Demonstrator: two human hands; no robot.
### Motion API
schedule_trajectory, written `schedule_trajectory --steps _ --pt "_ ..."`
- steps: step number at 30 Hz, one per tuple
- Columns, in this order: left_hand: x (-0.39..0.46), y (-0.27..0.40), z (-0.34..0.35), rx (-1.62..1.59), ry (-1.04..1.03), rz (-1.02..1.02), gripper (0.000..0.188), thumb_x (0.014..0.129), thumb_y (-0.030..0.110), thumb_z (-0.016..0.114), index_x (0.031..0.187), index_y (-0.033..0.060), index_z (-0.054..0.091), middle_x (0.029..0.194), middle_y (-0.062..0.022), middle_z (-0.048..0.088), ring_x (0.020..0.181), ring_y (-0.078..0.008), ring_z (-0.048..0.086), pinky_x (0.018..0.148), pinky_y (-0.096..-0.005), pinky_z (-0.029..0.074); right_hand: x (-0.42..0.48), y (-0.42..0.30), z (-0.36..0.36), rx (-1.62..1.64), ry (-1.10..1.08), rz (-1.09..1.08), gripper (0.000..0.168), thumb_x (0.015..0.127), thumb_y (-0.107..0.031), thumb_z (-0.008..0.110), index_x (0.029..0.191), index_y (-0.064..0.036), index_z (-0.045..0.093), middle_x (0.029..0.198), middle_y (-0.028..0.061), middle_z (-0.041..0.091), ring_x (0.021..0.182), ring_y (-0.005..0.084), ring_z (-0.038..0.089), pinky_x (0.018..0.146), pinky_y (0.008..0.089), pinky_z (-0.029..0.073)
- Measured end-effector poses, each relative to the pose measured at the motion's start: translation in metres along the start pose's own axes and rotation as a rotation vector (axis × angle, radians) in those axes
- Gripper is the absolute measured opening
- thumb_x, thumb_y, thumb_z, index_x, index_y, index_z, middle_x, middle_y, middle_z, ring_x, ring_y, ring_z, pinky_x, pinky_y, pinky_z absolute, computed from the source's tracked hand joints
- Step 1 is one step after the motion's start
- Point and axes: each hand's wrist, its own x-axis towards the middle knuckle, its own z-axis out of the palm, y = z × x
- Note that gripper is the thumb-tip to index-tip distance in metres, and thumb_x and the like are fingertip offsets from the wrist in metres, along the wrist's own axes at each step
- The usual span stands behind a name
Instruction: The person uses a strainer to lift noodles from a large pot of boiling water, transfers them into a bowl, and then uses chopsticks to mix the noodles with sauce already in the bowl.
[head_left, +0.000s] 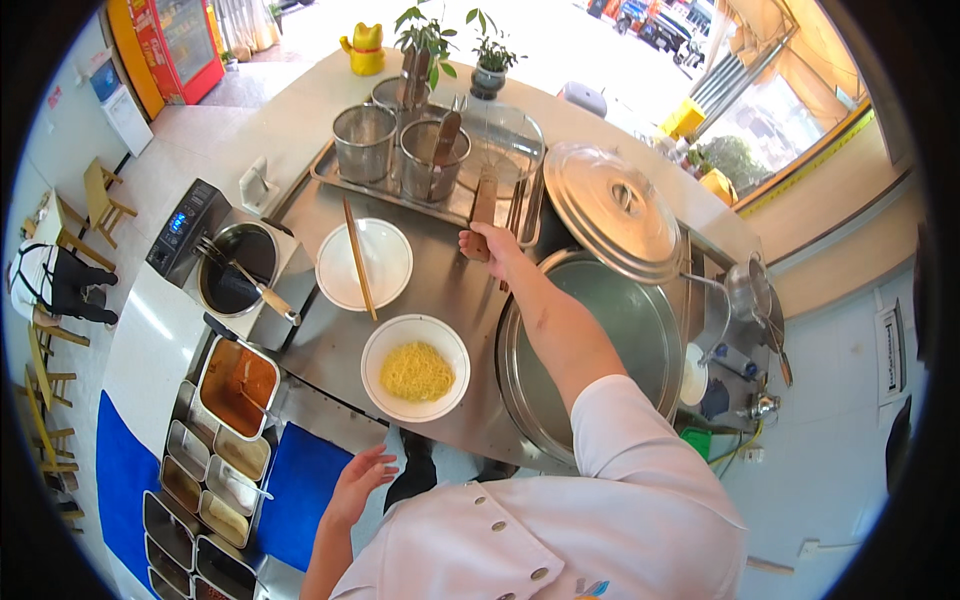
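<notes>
My right hand (491, 249) is closed around the wooden handle (486, 201) of a strainer at the rear of the steel worktop. Its far end meets a wide wire-mesh basket (517, 124) on the metal tray. Low in front of my body, my left hand (363, 474) holds nothing, its fingers slightly apart. Before me, a white bowl (459, 352) contains yellow noodles (417, 373). Behind it, a second white bowl (390, 262) has a pair of wooden chopsticks (359, 262) laid across it. My right forearm passes over a large pot (592, 345) of cloudy liquid.
Cylindrical strainers (364, 142) stand on a tray (330, 178). A steel lid (611, 210) leans behind the pot. Left are a pot of dark liquid (238, 266) with a ladle, a pan of red sauce (238, 382) and several seasoning containers (232, 484). A person (64, 281) is far left.
</notes>
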Motion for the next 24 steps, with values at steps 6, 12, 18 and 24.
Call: schedule_trajectory --steps 6,12,18,24 --pt "0.043 -0.004 0.007 -0.068 0.06 -0.055 0.047 0.094 0.02 0.056 0.135 0.0011 0.042 0.122 -0.0148 0.057 0.105 -0.0243 0.06 0.091 -0.0356 0.048 -0.055 -0.021 -0.012 -1.179 0.207 -0.104 0.048 0.086 -0.037 0.058 0.114 0.002 0.057 0.093 0.0196 0.066 0.087 0.0298 0.066 0.073 0.0384 0.053" --pt "0.046 -0.008 0.017 0.009 0.164 -0.076 0.038 0.095 0.02 0.055 0.127 0.0005 0.049 0.113 -0.0123 0.061 0.098 -0.0195 0.061 0.085 -0.0324 0.049 -0.049 -0.087 -0.175 -1.371 0.75 -0.67 0.056 0.089 -0.04 0.054 0.121 0.006 0.053 0.119 0.0282 0.056 0.115 0.0418 0.051 0.101 0.0456 0.038" --pt "-0.049 -0.097 0.017 -0.022 0.516 -0.226 0.034 0.092 0.018 0.057 0.121 0.0009 0.052 0.105 -0.0137 0.064 0.094 -0.0241 0.065 0.079 -0.036 0.053 -0.005 -0.127 -0.29 -1.82 0.735 -0.352 0.083 0.091 -0.063 0.033 0.146 -0.002 0.027 0.152 0.0248 0.021 0.142 0.0375 0.017 0.115 0.0487 0.014" --pt "-0.133 -0.179 -0.004 -0.043 0.691 -0.439 0.036 0.091 0.022 0.057 0.121 0.0013 0.052 0.106 -0.0139 0.064 0.088 -0.0241 0.066 0.073 -0.0337 0.053 -0.036 -0.105 -0.281 -1.736 0.616 -0.29 0.077 0.092 -0.06 0.032 0.146 -0.005 0.029 0.151 0.0223 0.024 0.141 0.0385 0.02 0.114 0.0499 0.014"
